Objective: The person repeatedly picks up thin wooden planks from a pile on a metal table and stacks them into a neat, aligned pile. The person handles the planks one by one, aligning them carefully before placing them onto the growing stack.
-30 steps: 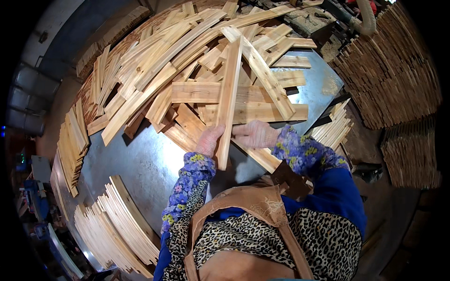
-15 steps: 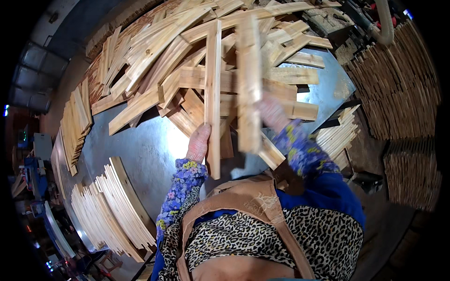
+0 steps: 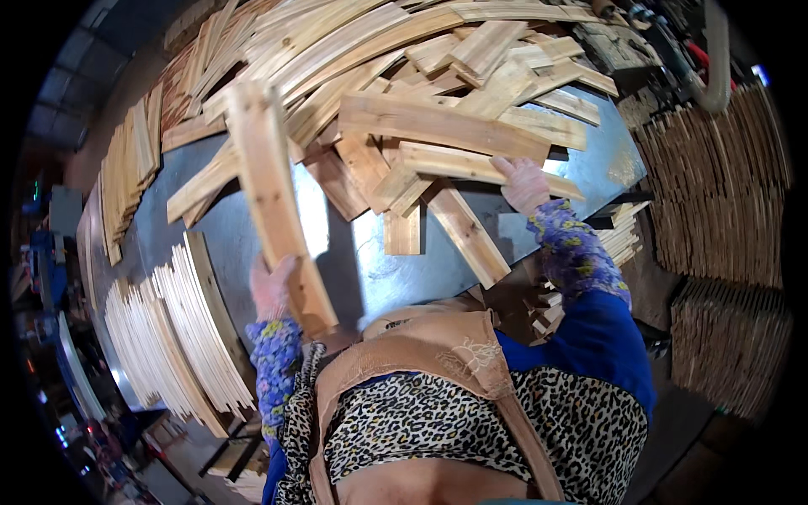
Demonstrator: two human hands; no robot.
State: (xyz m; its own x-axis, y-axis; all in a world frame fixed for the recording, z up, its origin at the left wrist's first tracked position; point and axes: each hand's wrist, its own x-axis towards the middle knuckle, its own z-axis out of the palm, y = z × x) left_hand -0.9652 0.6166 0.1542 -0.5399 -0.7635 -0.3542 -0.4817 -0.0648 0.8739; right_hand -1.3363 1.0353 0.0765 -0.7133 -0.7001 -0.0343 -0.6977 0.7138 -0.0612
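Note:
My left hand (image 3: 273, 290) is closed round the lower part of a wooden plank (image 3: 278, 198), which tilts up and away over the metal table, its far end blurred. To the right, my right hand (image 3: 524, 185) lies across a narrower plank (image 3: 459, 162) at the near edge of the heap. Its fingers are stretched out on the wood, and their undersides are hidden. Just beyond is a broad plank (image 3: 446, 124). Another plank (image 3: 465, 231) slants toward my body, beside a short upright-lying piece (image 3: 402, 231).
A large heap of loose planks (image 3: 337, 50) covers the far side of the metal table (image 3: 404, 282). Neat rows of strips (image 3: 181, 328) stand at the near left, with more boards (image 3: 135, 168) behind. Tall stacks of slats (image 3: 715, 185) and a pale hose (image 3: 717, 59) are on the right.
The plank in my left hand has swung left and turned its broad face up. My right hand, earlier holding a blurred upright plank, now rests on the heap, a little farther right.

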